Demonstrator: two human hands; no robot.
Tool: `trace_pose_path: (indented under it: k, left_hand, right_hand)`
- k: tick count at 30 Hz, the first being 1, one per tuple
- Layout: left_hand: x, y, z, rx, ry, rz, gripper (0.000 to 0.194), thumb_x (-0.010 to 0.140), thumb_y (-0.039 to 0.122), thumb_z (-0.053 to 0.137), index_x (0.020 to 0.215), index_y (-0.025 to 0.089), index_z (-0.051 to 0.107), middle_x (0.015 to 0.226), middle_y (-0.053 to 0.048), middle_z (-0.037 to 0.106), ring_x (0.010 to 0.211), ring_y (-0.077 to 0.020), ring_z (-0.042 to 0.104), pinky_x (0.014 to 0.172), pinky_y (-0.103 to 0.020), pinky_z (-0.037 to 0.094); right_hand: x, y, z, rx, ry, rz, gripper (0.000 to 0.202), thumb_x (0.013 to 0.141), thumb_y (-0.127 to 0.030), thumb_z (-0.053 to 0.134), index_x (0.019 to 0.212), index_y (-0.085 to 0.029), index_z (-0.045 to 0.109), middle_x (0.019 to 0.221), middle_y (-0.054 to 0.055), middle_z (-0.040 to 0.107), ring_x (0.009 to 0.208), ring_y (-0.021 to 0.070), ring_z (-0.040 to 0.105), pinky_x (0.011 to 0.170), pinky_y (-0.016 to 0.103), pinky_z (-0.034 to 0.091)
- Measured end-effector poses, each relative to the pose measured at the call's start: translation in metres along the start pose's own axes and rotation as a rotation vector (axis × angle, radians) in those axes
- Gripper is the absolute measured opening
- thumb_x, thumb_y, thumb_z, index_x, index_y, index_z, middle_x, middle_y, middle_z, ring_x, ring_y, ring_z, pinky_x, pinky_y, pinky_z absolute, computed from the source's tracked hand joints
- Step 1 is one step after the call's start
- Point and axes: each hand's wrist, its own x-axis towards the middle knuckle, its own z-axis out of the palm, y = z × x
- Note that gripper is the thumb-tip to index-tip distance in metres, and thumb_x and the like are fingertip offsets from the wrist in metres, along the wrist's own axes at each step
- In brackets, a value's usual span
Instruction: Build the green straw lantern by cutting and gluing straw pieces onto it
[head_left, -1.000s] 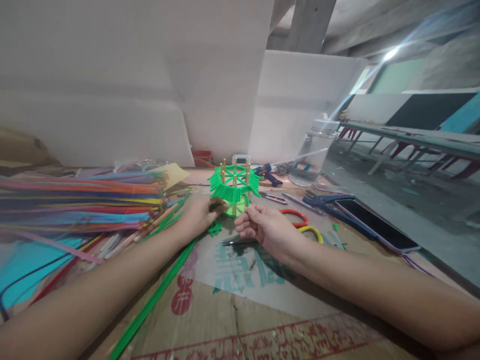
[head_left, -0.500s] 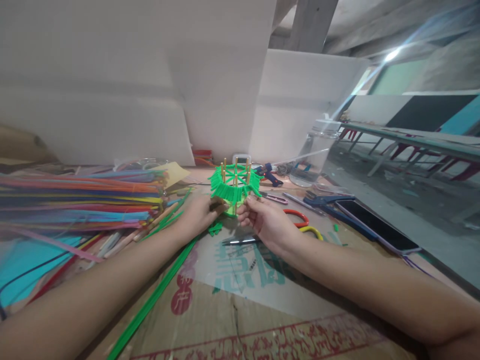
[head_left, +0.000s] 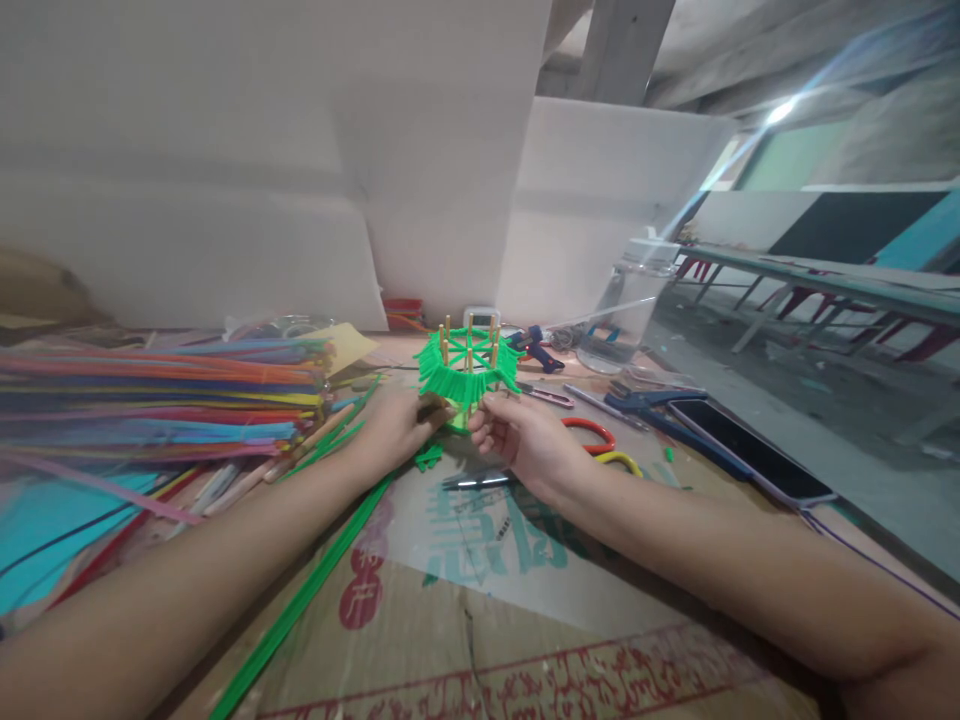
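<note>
Pipe-cleaner bundle left of the model, scissors (then phone) right.

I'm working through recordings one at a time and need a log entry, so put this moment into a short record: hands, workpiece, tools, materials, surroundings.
Left hand: at the near left of the green model, grip unclear
Right hand: at its near right, grip unclear
Workpiece: green model with upright wooden posts
Tools: scissors, partly hidden by the right hand
Materials: bundle of coloured pipe cleaners at picture left; long green strips beside the left forearm
Surroundings: phone and clear bottle at picture right
</note>
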Motion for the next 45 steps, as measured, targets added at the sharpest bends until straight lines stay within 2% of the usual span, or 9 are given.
trace_pose_path:
  k: [10, 17, 20, 23, 25, 28, 33, 40, 45]
  left_hand:
    - [-0.001, 0.003, -0.002, -0.014, 0.000, -0.001, 0.023, 0.092, 0.034, 0.055, 0.088, 0.020, 0.073, 0.081, -0.006, 0.075, 0.077, -0.0206, 0.067, 0.074, -0.030, 0.048]
    - [-0.001, 0.003, -0.002, 0.013, -0.003, -0.007, 0.024, 0.092, 0.035, 0.054, 0.087, 0.020, 0.072, 0.081, -0.006, 0.074, 0.076, -0.0205, 0.066, 0.073, -0.030, 0.048]
    - [0.000, 0.003, -0.001, 0.025, -0.011, -0.011, 0.024, 0.092, 0.035, 0.054, 0.085, 0.020, 0.072, 0.080, -0.005, 0.074, 0.075, -0.0205, 0.066, 0.072, -0.030, 0.047]
    - [0.001, 0.003, -0.001, 0.060, -0.030, -0.043, 0.026, 0.092, 0.036, 0.052, 0.085, 0.019, 0.072, 0.080, -0.006, 0.074, 0.074, -0.0210, 0.066, 0.069, -0.031, 0.046]
    - [0.001, 0.003, 0.000, 0.098, -0.025, -0.061, 0.027, 0.092, 0.036, 0.052, 0.084, 0.019, 0.072, 0.080, -0.006, 0.074, 0.074, -0.0217, 0.065, 0.066, -0.030, 0.045]
    - [0.001, 0.002, 0.000, 0.132, -0.009, -0.056, 0.028, 0.091, 0.037, 0.053, 0.082, 0.019, 0.072, 0.079, -0.006, 0.074, 0.075, -0.0224, 0.065, 0.064, -0.030, 0.043]
    - [0.001, 0.003, -0.001, 0.125, -0.011, -0.052, 0.028, 0.092, 0.037, 0.053, 0.082, 0.019, 0.072, 0.079, -0.005, 0.073, 0.074, -0.0210, 0.065, 0.067, -0.030, 0.043]
    - [0.002, 0.005, -0.002, 0.108, -0.022, -0.051, 0.027, 0.092, 0.037, 0.053, 0.084, 0.019, 0.072, 0.081, -0.006, 0.074, 0.078, -0.0223, 0.065, 0.073, -0.032, 0.046]
    - [0.002, 0.004, -0.002, 0.092, -0.011, -0.045, 0.025, 0.091, 0.035, 0.054, 0.084, 0.019, 0.072, 0.082, -0.006, 0.074, 0.078, -0.0222, 0.066, 0.074, -0.032, 0.046]
  right_hand:
    - [0.002, 0.000, -0.001, -0.015, 0.012, 0.019, 0.016, 0.082, -0.022, 0.067, 0.070, -0.013, 0.061, 0.063, 0.002, 0.067, 0.051, 0.0087, 0.061, 0.049, 0.018, 0.049]
    - [-0.011, 0.001, -0.015, -0.196, -0.040, 0.035, 0.030, 0.088, -0.045, 0.062, 0.079, -0.017, 0.054, 0.065, 0.003, 0.067, 0.053, 0.0120, 0.062, 0.049, 0.021, 0.048]
    - [-0.021, -0.007, -0.025, -0.503, -0.078, -0.142, 0.030, 0.089, -0.047, 0.061, 0.082, -0.020, 0.051, 0.064, -0.001, 0.063, 0.051, 0.0113, 0.057, 0.049, 0.022, 0.045]
    - [-0.020, -0.026, -0.034, -1.056, -0.060, -0.589, 0.017, 0.090, -0.036, 0.061, 0.093, -0.019, 0.060, 0.074, 0.001, 0.063, 0.061, 0.0129, 0.055, 0.057, 0.026, 0.044]
    - [-0.014, -0.041, -0.037, -1.452, -0.063, -0.922, 0.019, 0.089, -0.030, 0.064, 0.104, -0.018, 0.066, 0.087, 0.006, 0.065, 0.074, 0.0168, 0.057, 0.066, 0.029, 0.045]
    - [-0.004, -0.055, -0.036, -1.791, -0.052, -1.172, 0.032, 0.087, -0.031, 0.068, 0.116, -0.015, 0.066, 0.096, 0.010, 0.064, 0.081, 0.0202, 0.058, 0.067, 0.030, 0.044]
    - [0.005, -0.053, -0.031, -1.907, -0.070, -1.262, 0.035, 0.086, -0.032, 0.070, 0.116, -0.014, 0.066, 0.093, 0.010, 0.063, 0.080, 0.0208, 0.057, 0.065, 0.029, 0.044]
    - [0.011, -0.050, -0.032, -1.878, -0.064, -1.180, 0.037, 0.088, -0.040, 0.068, 0.115, -0.015, 0.066, 0.094, 0.010, 0.061, 0.079, 0.0210, 0.056, 0.065, 0.031, 0.044]
    - [0.013, -0.048, -0.028, -1.849, -0.058, -1.233, 0.039, 0.087, -0.045, 0.067, 0.112, -0.014, 0.065, 0.094, 0.011, 0.062, 0.080, 0.0218, 0.056, 0.067, 0.032, 0.044]
